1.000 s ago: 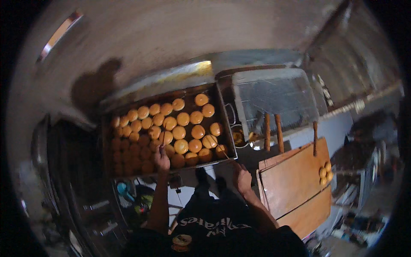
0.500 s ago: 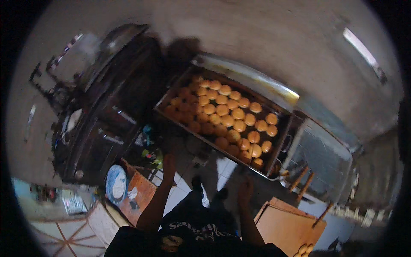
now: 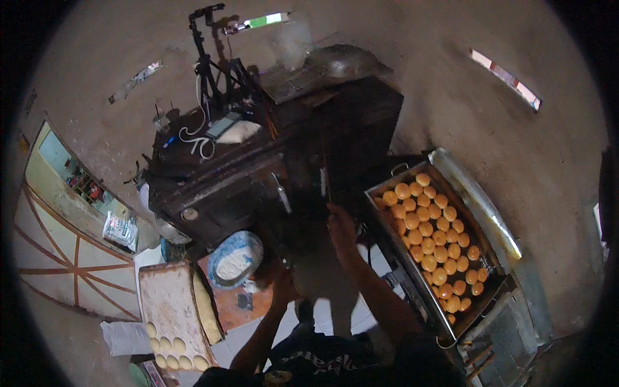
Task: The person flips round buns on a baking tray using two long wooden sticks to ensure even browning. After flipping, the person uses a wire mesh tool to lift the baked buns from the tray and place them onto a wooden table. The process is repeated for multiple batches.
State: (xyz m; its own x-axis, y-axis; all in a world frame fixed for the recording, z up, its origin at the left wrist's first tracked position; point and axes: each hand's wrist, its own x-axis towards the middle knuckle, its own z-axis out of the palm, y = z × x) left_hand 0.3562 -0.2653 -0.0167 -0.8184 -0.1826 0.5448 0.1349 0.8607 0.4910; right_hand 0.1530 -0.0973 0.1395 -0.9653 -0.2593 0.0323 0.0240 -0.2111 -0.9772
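My right hand (image 3: 342,227) is raised before a dark oven-like cabinet (image 3: 367,116), its fingers closed on what looks like a thin stick (image 3: 328,191) pointing up toward the cabinet front. Dim light hides most of this stick. Lower and to the left, my left hand (image 3: 284,285) hangs beside a blue-and-white basin (image 3: 237,259) of white flour-like powder; its fingers are too dark to read. Two metal handles show on the cabinet, one of them a pale handle (image 3: 281,193). To my right stands a metal tray (image 3: 407,274) full of round, golden baked buns (image 3: 440,237).
A floury board (image 3: 166,293) at lower left bears several pale dough rounds (image 3: 178,346). On the cabinet top are a black tripod (image 3: 216,84), a phone-like device (image 3: 223,124) and a white cable. A glass-like panel (image 3: 500,335) lies beyond the tray's near end.
My view has turned left, so the bun tray now sits at the right and the cabinet ahead. My right hand has risen toward the cabinet; the left is nearer the basin.
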